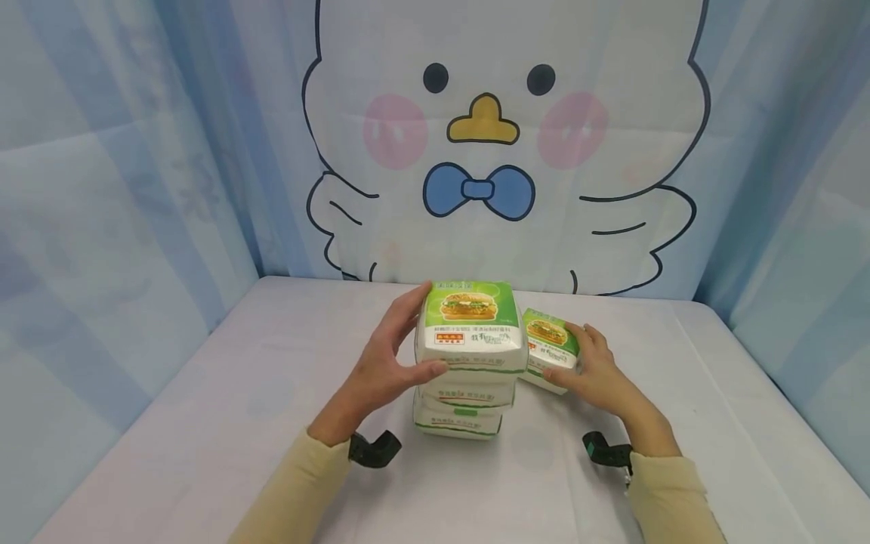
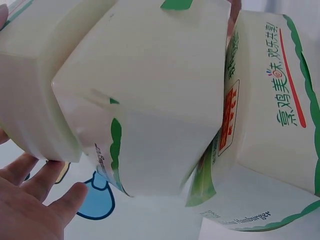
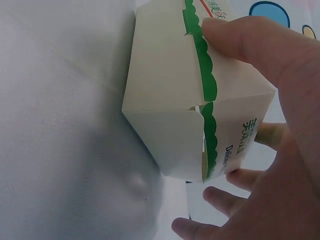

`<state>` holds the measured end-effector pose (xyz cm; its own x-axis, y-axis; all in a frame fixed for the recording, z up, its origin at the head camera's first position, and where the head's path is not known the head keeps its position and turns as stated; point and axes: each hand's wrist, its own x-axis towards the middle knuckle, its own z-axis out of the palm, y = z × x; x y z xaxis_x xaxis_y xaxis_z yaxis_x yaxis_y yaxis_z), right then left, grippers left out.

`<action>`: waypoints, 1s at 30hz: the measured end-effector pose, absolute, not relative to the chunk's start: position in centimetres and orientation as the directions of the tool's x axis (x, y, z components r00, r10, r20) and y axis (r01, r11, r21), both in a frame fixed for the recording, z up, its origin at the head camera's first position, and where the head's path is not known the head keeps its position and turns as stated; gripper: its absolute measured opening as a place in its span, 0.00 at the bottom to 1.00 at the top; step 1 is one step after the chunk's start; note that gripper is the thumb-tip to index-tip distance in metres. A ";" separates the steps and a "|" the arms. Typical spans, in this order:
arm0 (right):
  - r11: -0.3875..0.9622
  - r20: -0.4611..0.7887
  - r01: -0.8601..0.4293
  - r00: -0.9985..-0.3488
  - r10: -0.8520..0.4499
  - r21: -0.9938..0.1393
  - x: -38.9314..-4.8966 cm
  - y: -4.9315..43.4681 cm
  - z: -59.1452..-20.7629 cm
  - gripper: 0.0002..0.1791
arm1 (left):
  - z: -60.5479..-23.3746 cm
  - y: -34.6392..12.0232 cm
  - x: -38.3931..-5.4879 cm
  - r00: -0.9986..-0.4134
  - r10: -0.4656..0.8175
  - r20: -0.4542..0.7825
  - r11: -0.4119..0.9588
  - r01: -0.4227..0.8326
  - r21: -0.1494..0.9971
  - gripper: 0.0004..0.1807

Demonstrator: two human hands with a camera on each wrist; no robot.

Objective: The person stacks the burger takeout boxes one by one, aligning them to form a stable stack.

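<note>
Three white and green paper burger boxes stand in a slightly crooked stack near the middle. My left hand [image 1: 382,370] grips the top box [image 1: 469,340], thumb along its front and fingers at its left and far side. Below it sit the middle box [image 1: 469,394] and the bottom box [image 1: 458,425]. To the right, my right hand [image 1: 603,378] holds another burger box [image 1: 550,344] low at the table, its thumb on the front side and fingers behind. The right wrist view shows that box [image 3: 165,85] shut, with a green scalloped edge. Part of it hides behind the stack.
A white cloth covers the table [image 1: 204,438]. Behind it hangs a curtain [image 1: 482,249] with a cartoon bird, and pale blue curtains [image 1: 102,189] close off both sides. A dark camera strap [image 1: 375,449] sits at each wrist.
</note>
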<state>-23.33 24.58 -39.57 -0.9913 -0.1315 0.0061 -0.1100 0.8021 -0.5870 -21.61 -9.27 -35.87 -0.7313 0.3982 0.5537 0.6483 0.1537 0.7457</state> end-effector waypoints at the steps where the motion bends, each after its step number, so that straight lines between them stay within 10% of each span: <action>1: 0.799 0.008 -0.112 -0.991 -0.133 -0.591 -23.4 24.6 -39.6 0.56 | -35.9 -9.2 -21.6 -0.730 0.398 0.556 0.154 0.650 0.744 0.52; 30: 0.777 0.076 -0.165 -0.986 -0.149 -0.607 -23.0 25.1 -39.3 0.57 | -35.8 -9.4 -21.3 -0.773 0.406 0.487 0.286 0.614 0.736 0.53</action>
<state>-23.03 25.11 -39.28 -0.9859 -0.1494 0.0759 -0.1646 0.7774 -0.6070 -21.34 -9.37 -35.82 -0.7732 0.4058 0.4873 0.6137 0.2857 0.7360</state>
